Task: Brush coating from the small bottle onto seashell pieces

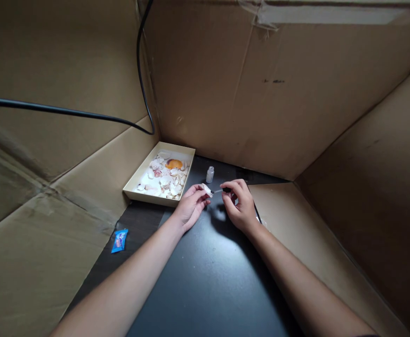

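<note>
My left hand (193,205) pinches a small whitish seashell (206,189) between thumb and fingers, above the dark tabletop. In my right hand (239,201) is a dropper (218,191) with a black top and a thin pale stem. Its stem points left, and the tip is at the shell; whether it touches cannot be made out. Just beyond the hands a small clear bottle (210,175) stands upright with no cap on it. To the left of my left hand, a shallow cream box (152,197) holds several shells, one of them orange (173,164).
Cardboard walls (289,89) enclose the dark table (194,285) at the back and both sides. A blue wrapped packet (120,240) lies at the left. A black cable (85,113) hangs across the upper left. A cardboard sheet (296,220) lies at the right.
</note>
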The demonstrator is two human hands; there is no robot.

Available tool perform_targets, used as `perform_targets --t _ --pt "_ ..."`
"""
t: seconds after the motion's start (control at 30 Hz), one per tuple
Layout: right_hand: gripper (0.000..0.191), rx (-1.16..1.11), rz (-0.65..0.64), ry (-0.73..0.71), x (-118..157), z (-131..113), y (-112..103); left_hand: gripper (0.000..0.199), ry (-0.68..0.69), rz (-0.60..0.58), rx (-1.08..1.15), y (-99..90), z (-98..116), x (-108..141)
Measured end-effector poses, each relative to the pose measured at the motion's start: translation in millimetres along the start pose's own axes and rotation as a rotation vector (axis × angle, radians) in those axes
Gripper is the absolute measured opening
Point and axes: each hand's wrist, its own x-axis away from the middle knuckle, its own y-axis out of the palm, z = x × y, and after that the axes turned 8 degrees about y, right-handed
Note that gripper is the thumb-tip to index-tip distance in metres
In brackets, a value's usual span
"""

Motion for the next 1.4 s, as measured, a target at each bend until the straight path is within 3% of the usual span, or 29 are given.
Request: perform_targets --t 0.13,0.27,0.4,0.73,1.4 --pt "0.018 -0.009 0.056 -0.004 0.6 -1.3 -0.6 0.019 -0.013 0.003 -0.011 0.2 0.1 -0.4" --pt "0.02 -0.006 -0.011 -0.009 1.2 -2.8 -0.4 0.022 -0.017 -0.004 -0.012 0.4 -0.2 -0.7" --pt "0.021 0.004 0.029 -0.009 1.1 -1.4 0.0 0.022 -0.023 -0.007 -0.012 1.2 0.2 -0.4" --pt "0.025 0.003 -0.014 -0.015 0.9 -1.2 0.3 0.023 -0.032 -0.014 -0.01 1.7 0.9 0.0" --pt "0.022 -0.005 0.063 -0.035 1.1 -0.7 1.2 0.022 -0.051 -0.011 -0.001 2.9 1.5 0.2"
